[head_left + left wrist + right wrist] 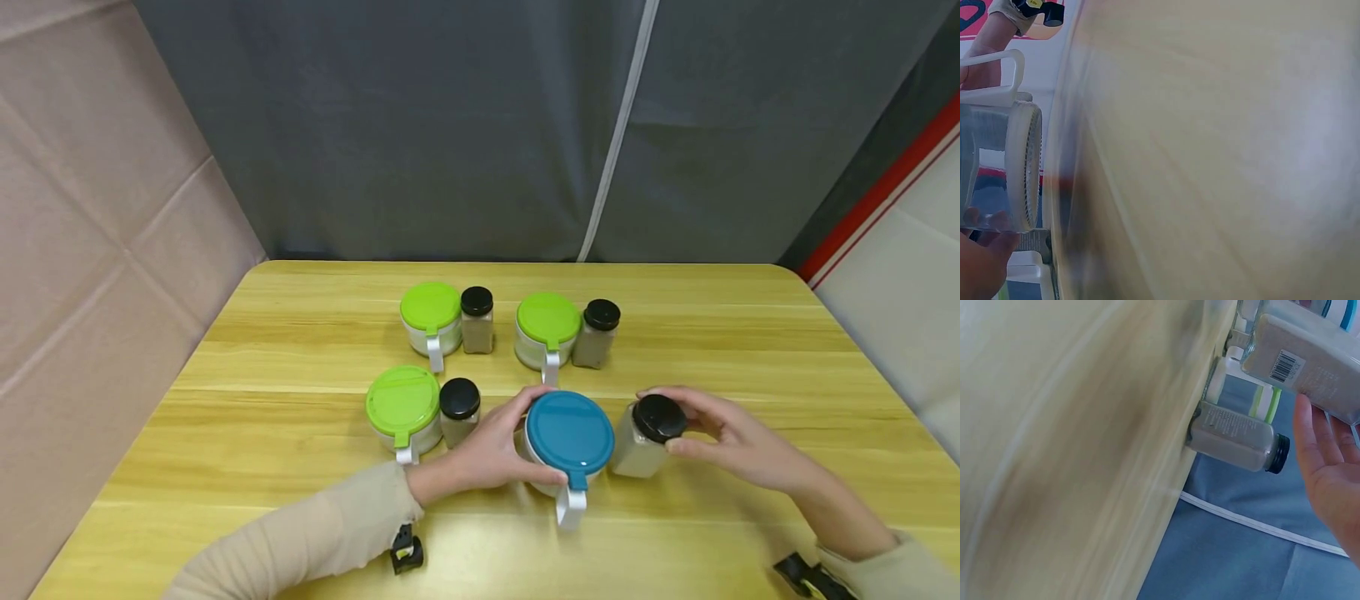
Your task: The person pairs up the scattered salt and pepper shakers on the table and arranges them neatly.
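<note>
My left hand (495, 446) grips a jar with a blue lid (572, 429), thumb in front and fingers round the far left side. Its white handle (571, 507) points towards me. In the left wrist view the jar's clear body (988, 169) lies sideways in the picture, its base seemingly just off the tabletop. Right beside it, my right hand (738, 437) holds a square spice bottle (636, 454) with a black cap between thumb and fingers. The bottle tilts slightly, and a barcode label (1286, 365) shows on it in the right wrist view.
Three green-lidded jars stand on the wooden table (225, 467): back left (431, 308), back right (549, 319) and front left (403, 404). Each has a black-capped bottle at its right, such as the back right bottle (596, 337). A grey curtain (420, 142) hangs behind.
</note>
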Available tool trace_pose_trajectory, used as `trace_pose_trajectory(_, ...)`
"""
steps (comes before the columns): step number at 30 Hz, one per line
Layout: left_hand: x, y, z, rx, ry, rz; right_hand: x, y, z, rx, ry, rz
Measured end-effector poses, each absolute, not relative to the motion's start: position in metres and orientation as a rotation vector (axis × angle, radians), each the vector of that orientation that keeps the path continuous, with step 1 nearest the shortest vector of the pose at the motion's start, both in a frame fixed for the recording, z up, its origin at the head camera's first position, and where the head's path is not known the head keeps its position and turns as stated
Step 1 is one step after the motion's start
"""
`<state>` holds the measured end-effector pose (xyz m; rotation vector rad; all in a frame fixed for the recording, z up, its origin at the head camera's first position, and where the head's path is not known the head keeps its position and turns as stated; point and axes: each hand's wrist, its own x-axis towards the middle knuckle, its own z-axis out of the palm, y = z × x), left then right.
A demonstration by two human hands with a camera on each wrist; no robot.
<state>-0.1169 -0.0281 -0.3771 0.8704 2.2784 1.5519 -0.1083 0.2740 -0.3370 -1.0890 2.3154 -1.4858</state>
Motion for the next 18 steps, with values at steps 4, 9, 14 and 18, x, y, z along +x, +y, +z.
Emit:
trace_pose_trajectory(4, -0.118, -0.027, -0.381, 0.871, 2.296, 1.529, -0.108, 0.273, -0.341, -1.067, 2.298, -1.496)
trace_pose_trajectory(9, -0.121, -0.025, -0.386, 0.872, 2.306, 1.530, -0.109, 0.272, -0.346, -1.053, 2.288, -1.497)
trace_pose_trajectory(14, -0.122, -0.024, -0.387, 0.852, 2.310, 1.547, -0.110, 0.272, -0.347, -1.040, 2.323, -1.479)
trace_pose_trajectory(18, -0.124, -0.023, -0.389, 0.840, 2.313, 1.573, -0.110, 0.272, -0.349, -1.021, 2.355, -1.475)
